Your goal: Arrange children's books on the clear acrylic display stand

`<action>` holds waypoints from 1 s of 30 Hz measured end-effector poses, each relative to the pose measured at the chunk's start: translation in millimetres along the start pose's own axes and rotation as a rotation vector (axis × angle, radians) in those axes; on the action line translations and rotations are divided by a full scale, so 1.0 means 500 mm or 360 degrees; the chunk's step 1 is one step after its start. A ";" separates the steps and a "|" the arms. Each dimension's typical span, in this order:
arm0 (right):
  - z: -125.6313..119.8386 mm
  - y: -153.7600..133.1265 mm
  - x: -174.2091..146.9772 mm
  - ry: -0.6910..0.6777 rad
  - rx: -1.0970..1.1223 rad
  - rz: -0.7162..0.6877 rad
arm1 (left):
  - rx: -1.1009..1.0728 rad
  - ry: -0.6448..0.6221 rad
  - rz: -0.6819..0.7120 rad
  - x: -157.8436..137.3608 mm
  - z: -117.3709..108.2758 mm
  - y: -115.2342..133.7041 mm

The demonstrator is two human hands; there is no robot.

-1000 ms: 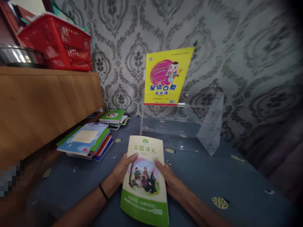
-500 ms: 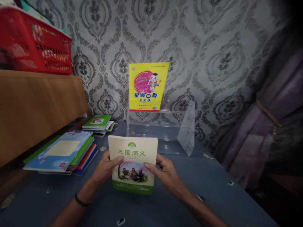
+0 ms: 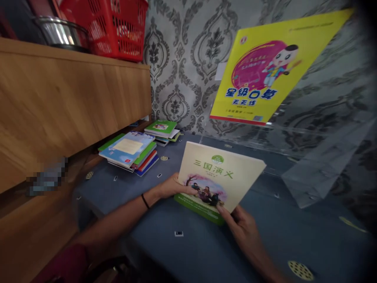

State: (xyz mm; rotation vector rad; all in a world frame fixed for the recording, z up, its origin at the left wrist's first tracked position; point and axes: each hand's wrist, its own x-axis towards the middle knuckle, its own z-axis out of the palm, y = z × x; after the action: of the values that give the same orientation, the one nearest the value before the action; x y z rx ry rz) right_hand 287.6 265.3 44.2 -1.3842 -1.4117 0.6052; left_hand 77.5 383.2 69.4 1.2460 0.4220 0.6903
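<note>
Both my hands hold a cream and green paperback book [image 3: 218, 169] above the table, its illustrated cover towards me and a little tilted. My left hand [image 3: 178, 188] grips its left edge, thumb on the cover. At the lower right edge my right hand [image 3: 240, 224] is closed on it too, thumb in front and fingers mostly hidden behind. Behind the book stands a clear plastic rack [image 3: 315, 181], with a yellow workbook [image 3: 265, 70] standing upright at its top tier.
A stack of books [image 3: 126, 148] lies at the table's left, with a smaller book pile [image 3: 160, 127] behind it. A wooden cabinet [image 3: 73, 98] overhangs that side, bearing a red basket [image 3: 126, 31] and a metal pot [image 3: 63, 33]. The blue table [image 3: 165, 220] has its near edge at lower left.
The view has swung left and come closer to the rack, bringing the pot and floor into sight. The book stays in both hands, now tilted clockwise, with my right hand lower on it.
</note>
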 end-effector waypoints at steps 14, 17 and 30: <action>0.008 0.000 0.002 -0.0021 0.0012 0.0035 | 0.0087 -0.0096 -0.0080 -0.004 -0.012 -0.001; 0.006 0.000 0.002 -0.0034 -0.0034 -0.0021 | 0.0061 -0.0113 -0.0061 -0.007 -0.006 0.004; 0.005 -0.023 0.004 -0.0148 0.0112 -0.0087 | 0.0139 0.0005 0.0017 -0.010 0.004 0.004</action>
State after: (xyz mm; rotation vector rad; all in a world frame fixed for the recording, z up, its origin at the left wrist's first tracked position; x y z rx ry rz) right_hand 280.9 265.5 54.4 -1.2719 -1.4832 0.6851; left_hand 74.8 378.7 71.4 1.3309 0.4523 0.6892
